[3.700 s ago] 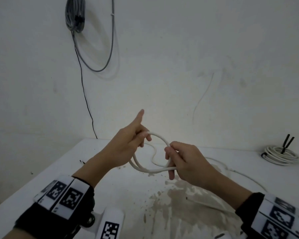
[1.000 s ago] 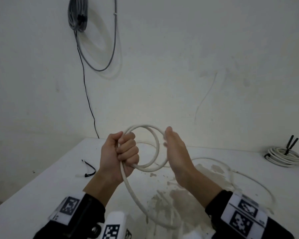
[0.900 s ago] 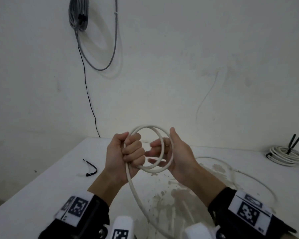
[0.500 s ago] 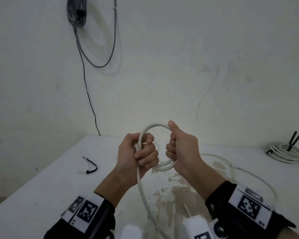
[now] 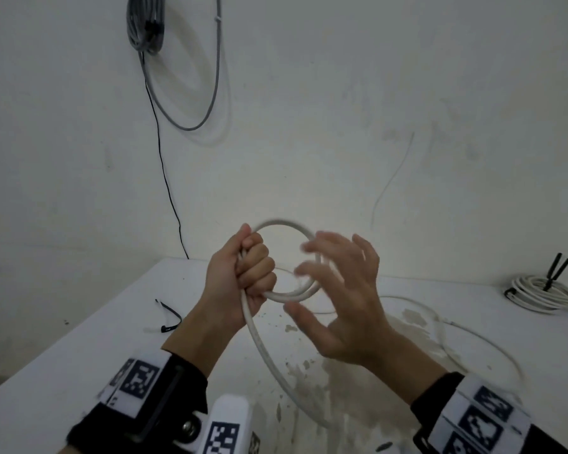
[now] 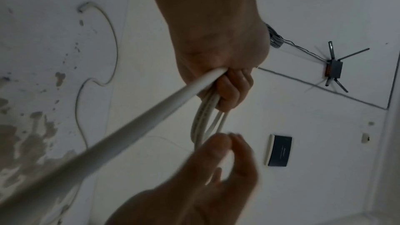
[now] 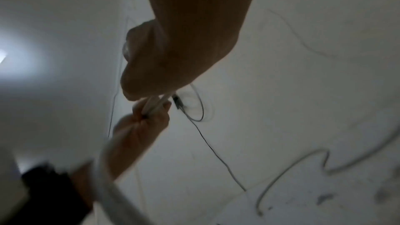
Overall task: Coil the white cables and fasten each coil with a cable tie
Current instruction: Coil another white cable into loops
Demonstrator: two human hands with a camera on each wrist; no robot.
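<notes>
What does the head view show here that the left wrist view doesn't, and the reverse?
Head only: a finished white coil far right on the table, and a black cable tie. Left wrist only: a dark wall panel and an antennaed device. Both: the left hand gripping the cable loops, the right hand open beside them.

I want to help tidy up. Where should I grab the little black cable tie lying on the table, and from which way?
Pinch the black cable tie near the middle of its thin strap, coming straight down from above. It lies flat and alone on the white table, left of the left hand, so nothing blocks that way. It looks slim and bent, so fingertips should suit it better than a whole fist.
</notes>
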